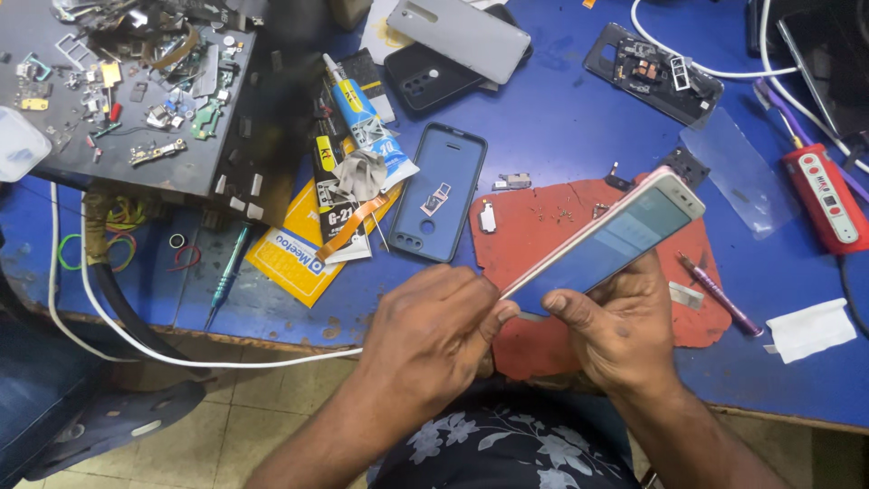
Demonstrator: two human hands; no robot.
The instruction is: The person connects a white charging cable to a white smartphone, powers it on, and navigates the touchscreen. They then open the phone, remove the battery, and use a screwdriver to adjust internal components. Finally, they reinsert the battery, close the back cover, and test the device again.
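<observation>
slim glossy phone (608, 237) in both hands

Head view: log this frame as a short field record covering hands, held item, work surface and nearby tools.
Held item: smartphone, pale gold edge, screen up, tilted
Left hand: fingertips pinch the phone's near corner
Right hand: cradles the phone from below, thumb on its edge
Surface: blue table with a red mat under the phone
Nearby: dark phone case, glue tube, purple screwdriver, red tool, parts tray, white cable
</observation>
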